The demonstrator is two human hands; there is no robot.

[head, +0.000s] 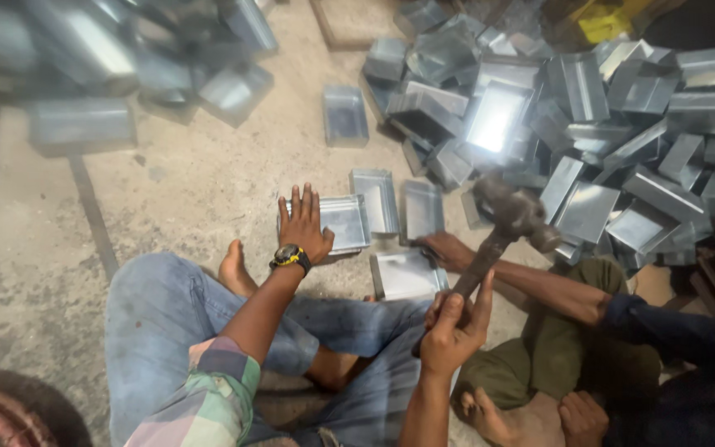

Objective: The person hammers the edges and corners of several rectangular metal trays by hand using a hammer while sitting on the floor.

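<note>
A hammer (502, 228) is gripped low on its handle by the right hand (454, 325), fingers wrapped tight around it, the head raised at about 1 o'clock. The left hand (305, 225) lies flat, fingers spread, on a shallow metal tray (343, 222) on the floor (184, 190). For a clean blow, the tray is best pinned firmly, with fingers kept off the struck edge and clear of a co-worker's hand (447, 248) at 3 o'clock.

One hammer (508, 217), many metal trays (345, 222)
</note>
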